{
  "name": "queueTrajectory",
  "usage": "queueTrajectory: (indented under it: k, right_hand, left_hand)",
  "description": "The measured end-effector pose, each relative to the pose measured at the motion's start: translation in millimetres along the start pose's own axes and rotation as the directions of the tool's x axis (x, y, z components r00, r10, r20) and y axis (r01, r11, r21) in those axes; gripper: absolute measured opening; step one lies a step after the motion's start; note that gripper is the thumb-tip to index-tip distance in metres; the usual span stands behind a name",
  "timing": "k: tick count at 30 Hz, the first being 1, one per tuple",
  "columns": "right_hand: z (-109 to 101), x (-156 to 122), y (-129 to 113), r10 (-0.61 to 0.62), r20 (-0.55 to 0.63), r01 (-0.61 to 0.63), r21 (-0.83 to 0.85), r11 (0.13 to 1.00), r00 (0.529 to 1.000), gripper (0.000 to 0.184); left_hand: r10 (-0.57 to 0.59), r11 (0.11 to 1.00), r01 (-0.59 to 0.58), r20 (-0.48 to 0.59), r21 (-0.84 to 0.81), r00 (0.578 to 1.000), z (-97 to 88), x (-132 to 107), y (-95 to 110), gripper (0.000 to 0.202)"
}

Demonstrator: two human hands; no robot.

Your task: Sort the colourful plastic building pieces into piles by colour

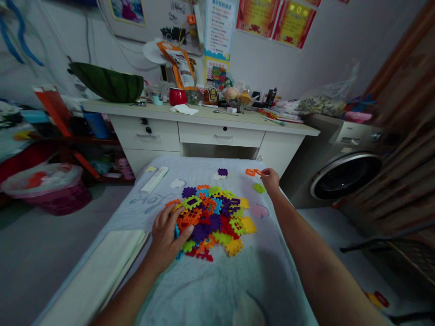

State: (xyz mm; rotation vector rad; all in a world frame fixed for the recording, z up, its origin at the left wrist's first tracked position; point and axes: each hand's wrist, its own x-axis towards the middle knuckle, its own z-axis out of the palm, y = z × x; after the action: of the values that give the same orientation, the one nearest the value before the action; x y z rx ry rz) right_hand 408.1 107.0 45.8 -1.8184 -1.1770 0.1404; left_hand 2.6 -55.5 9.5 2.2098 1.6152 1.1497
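A heap of coloured plastic interlocking building pieces (215,222), with toothed edges, lies on a cloth-covered table (204,290). My left hand (166,231) rests at the heap's left edge, thumb and fingers apart, touching orange and yellow pieces. Out at the far right of the cloth, my right hand (271,180) pinches the edge of an orange building piece (258,172). Beside that lies another orange piece (250,172); whether the two touch is hard to tell. A lime-green piece (258,188) lies just below them. Farther left sits a single purple piece (223,172).
On the cloth's left side are a white bar-shaped object (154,180) and a folded pale cloth (98,267). Behind the table stands a white desk (146,131) with jars and papers. A washing machine (340,163) is at right, a pink bin (50,194) at left.
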Motion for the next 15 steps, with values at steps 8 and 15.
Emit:
queueTrajectory:
  k: [8, 15]
  right_hand:
    - [19, 24, 7, 0.055, -0.028, -0.060, -0.198, 0.978, 0.998, 0.025]
    - [26, 11, 11, -0.009, 0.150, 0.042, -0.216, 0.976, 0.989, 0.025]
  left_hand:
    - [-0.023, 1.000, 0.023, 0.018, 0.016, 1.000, 1.2, -3, -3, 0.046]
    - [-0.041, 0.999, 0.041, 0.012, -0.008, 0.999, -0.4, -3, 0, 0.048]
